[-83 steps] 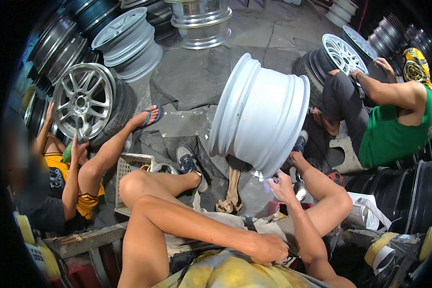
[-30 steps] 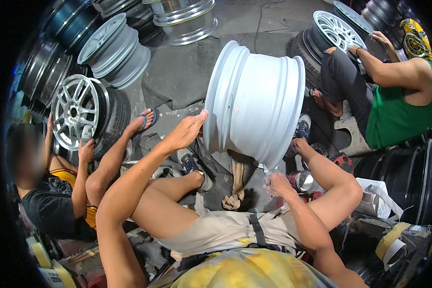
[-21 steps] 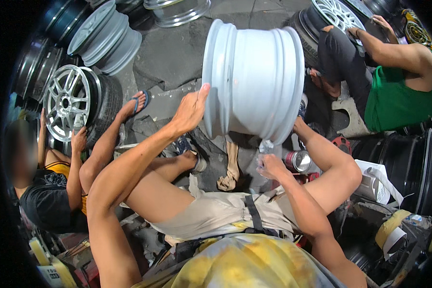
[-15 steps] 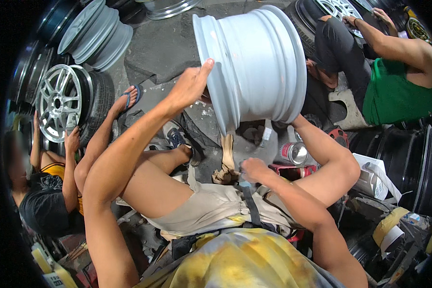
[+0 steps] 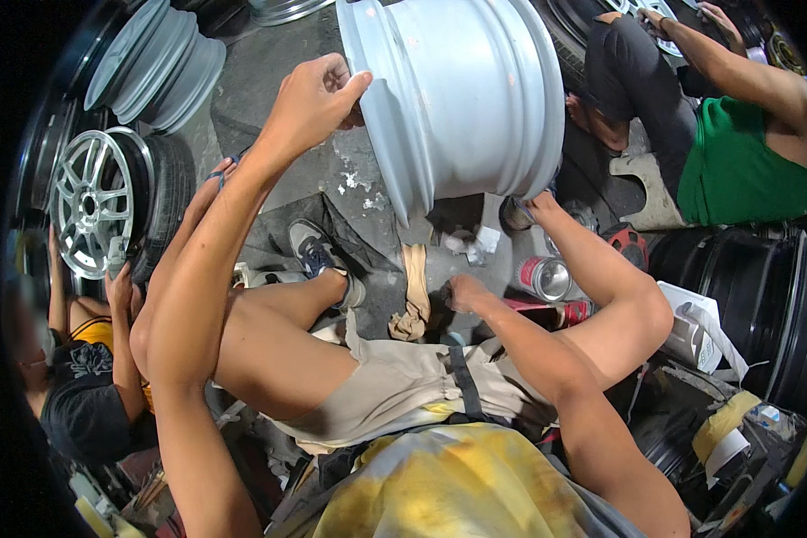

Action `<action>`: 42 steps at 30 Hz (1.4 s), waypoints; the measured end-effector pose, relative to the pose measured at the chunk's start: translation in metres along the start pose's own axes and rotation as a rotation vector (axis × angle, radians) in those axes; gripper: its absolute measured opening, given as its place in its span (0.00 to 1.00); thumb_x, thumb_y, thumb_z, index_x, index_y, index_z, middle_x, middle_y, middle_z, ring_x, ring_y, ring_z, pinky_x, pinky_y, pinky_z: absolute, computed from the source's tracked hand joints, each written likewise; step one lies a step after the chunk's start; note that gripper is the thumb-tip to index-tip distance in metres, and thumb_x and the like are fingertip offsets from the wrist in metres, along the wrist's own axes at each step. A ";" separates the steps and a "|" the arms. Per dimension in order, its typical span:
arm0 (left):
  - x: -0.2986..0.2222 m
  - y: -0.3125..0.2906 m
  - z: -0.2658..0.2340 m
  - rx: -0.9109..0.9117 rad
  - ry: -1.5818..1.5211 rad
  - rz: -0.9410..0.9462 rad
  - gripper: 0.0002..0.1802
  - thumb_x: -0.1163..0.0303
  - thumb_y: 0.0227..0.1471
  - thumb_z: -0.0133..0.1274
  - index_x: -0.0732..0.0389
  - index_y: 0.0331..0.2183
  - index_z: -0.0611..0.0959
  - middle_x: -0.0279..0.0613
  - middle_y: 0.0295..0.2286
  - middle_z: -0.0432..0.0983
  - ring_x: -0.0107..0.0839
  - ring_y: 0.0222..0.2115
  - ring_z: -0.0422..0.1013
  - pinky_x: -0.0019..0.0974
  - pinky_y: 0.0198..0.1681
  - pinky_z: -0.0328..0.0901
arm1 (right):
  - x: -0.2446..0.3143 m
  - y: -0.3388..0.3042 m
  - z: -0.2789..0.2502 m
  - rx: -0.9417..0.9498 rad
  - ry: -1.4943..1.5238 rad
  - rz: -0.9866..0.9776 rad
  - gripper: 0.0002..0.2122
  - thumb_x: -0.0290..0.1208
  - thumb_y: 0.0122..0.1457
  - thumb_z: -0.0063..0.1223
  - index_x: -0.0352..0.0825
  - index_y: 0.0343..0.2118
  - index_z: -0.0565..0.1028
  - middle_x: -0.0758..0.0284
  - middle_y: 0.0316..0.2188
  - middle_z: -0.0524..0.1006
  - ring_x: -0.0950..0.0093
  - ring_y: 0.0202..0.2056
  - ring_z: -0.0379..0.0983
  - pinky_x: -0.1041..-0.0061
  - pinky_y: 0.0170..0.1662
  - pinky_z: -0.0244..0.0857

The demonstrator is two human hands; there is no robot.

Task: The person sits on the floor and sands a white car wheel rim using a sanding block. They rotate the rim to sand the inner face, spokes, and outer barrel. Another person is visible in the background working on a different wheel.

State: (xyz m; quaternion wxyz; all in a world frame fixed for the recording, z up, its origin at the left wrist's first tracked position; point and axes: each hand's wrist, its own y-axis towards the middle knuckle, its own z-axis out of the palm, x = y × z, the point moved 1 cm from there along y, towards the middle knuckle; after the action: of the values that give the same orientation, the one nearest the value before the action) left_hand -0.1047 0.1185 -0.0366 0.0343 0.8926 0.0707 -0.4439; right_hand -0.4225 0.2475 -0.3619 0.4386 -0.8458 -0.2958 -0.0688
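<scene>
While the left hand wraps its grip around the white wheel rim's edge, the right hand stays unclear.

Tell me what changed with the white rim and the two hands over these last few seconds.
The left hand rose from the lap and took hold of the white rim by its near edge, tipping it over toward the person. The right hand drew back from under the rim toward the lap; what it holds is unclear. The spoked wheel at left and the person in green stayed put.
</scene>
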 end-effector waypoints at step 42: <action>-0.019 0.045 0.007 -0.170 0.567 -0.015 0.31 0.44 0.63 0.43 0.48 0.62 0.69 0.62 0.52 0.63 0.61 0.48 0.70 0.57 0.51 0.67 | -0.002 0.071 0.040 -0.244 0.009 -0.168 0.08 0.26 0.50 0.56 0.33 0.34 0.79 0.51 0.31 0.81 0.52 0.36 0.79 0.57 0.39 0.74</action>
State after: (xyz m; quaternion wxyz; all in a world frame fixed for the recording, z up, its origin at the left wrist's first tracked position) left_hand -0.1141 0.0712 -0.0257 0.0848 0.9744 0.1210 -0.1696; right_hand -0.3900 0.2468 -0.4371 0.3263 -0.8648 -0.3532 -0.1445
